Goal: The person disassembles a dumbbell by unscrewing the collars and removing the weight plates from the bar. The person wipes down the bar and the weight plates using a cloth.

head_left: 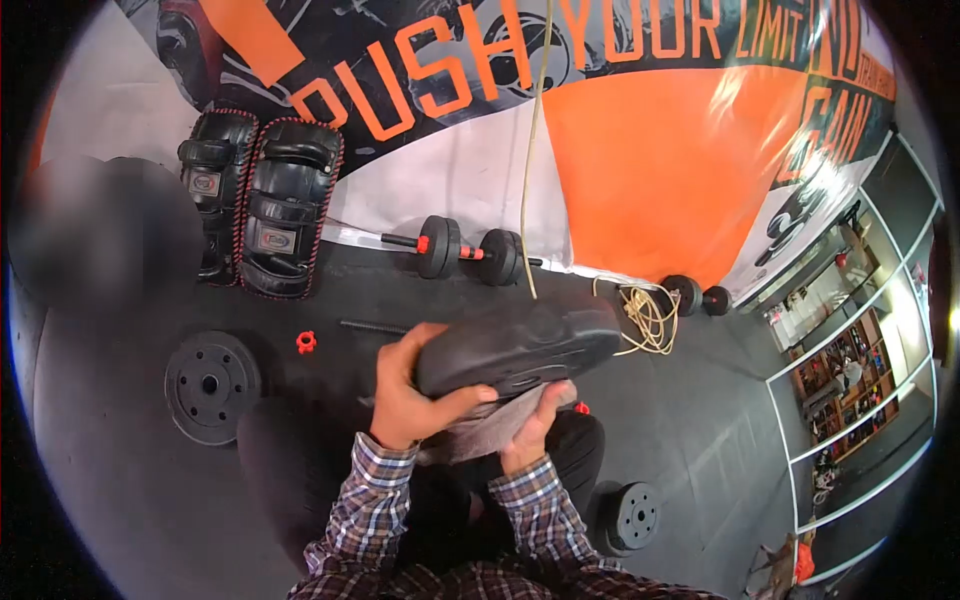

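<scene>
Tilted up in front of me is a black weight plate [520, 345], held above my lap. My left hand [410, 390] is closed round its left edge, thumb across the near face. A grey cloth [480, 425] hangs under the plate, between it and my right hand [535, 425]. That hand is closed on the cloth, pressing it against the plate's lower side; part of its fingers are hidden behind. Behind the held plate a threaded dumbbell bar [370, 326] lies on the floor. A red star collar [306, 342] rests to the left.
One weight plate [212, 387] lies at left, another [634, 516] by my right knee. Near the wall are an assembled dumbbell [465, 250], a smaller dumbbell [697, 296], a coiled cable [648, 318] and black strike pads [285, 210]. A glass partition [790, 430] stands at right.
</scene>
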`<state>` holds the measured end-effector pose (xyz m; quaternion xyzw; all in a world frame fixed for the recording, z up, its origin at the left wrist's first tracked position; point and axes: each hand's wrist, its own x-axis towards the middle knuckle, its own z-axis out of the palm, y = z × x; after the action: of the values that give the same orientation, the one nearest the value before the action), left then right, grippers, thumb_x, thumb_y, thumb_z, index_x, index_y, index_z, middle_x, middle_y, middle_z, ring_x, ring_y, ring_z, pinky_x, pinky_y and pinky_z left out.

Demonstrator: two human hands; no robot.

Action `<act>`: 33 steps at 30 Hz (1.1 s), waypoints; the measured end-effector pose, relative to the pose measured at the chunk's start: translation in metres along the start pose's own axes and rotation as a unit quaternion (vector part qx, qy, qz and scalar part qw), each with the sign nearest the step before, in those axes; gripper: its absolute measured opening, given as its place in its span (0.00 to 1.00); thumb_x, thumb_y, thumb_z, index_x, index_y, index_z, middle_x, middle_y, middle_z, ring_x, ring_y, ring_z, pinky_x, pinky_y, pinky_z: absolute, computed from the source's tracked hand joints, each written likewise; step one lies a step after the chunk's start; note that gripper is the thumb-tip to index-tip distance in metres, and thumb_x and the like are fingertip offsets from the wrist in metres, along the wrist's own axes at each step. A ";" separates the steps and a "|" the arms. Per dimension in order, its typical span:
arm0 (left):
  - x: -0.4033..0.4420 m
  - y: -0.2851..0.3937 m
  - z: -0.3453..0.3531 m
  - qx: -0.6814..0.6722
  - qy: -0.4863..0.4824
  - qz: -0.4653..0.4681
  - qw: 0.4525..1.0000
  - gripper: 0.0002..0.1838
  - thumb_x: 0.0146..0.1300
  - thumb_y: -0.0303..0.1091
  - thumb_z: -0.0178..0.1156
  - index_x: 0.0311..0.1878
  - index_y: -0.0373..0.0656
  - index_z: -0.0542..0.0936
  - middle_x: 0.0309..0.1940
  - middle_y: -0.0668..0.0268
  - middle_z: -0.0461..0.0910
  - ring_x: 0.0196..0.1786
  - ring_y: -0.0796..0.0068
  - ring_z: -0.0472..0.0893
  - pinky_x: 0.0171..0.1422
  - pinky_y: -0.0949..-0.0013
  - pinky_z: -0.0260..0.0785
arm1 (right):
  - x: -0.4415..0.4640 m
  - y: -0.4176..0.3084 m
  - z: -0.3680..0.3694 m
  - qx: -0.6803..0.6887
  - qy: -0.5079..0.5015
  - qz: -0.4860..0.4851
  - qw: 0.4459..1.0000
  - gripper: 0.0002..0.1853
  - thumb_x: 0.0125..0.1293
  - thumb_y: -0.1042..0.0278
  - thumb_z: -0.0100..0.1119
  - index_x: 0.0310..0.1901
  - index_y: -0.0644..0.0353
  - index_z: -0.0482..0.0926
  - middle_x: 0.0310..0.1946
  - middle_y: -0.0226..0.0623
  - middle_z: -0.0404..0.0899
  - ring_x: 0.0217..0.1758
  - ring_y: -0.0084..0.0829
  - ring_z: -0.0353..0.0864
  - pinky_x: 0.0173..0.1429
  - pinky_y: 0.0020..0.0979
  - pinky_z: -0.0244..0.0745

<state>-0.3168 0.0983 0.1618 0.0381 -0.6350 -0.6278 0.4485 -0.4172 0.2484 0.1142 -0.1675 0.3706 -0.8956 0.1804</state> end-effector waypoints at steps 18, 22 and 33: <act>0.000 -0.070 0.012 -0.195 0.044 -0.160 0.967 0.30 0.57 0.37 0.72 0.61 0.38 0.74 0.54 0.59 0.78 0.56 0.69 0.79 0.59 0.65 0.73 | 0.034 -0.086 -0.008 -0.476 -0.162 -0.267 0.822 0.28 0.58 0.66 0.73 0.57 0.67 0.72 0.57 0.42 0.76 0.59 0.38 0.76 0.66 0.39 0.70; -0.002 -0.089 0.032 -0.493 0.137 -0.240 0.825 0.34 0.66 0.57 0.60 0.66 0.41 0.70 0.60 0.59 0.75 0.59 0.63 0.78 0.60 0.59 0.74 | 0.034 -0.109 0.083 -0.498 -0.233 -0.217 0.807 0.31 0.53 0.73 0.76 0.58 0.74 0.74 0.59 0.49 0.76 0.58 0.37 0.78 0.63 0.41 0.73; -0.003 -0.036 0.050 -0.545 0.154 -0.244 0.787 0.44 0.67 0.71 0.46 0.74 0.47 0.61 0.70 0.62 0.66 0.69 0.59 0.68 0.74 0.52 0.59 | 0.002 -0.027 0.052 -0.676 -0.115 -0.467 0.559 0.27 0.54 0.69 0.75 0.51 0.73 0.74 0.58 0.57 0.70 0.60 0.58 0.71 0.65 0.48 0.65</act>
<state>-0.3646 0.1304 0.1400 0.0371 -0.0797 -0.9439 0.3184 -0.4014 0.2340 0.1693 -0.4911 0.7136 -0.3149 -0.3879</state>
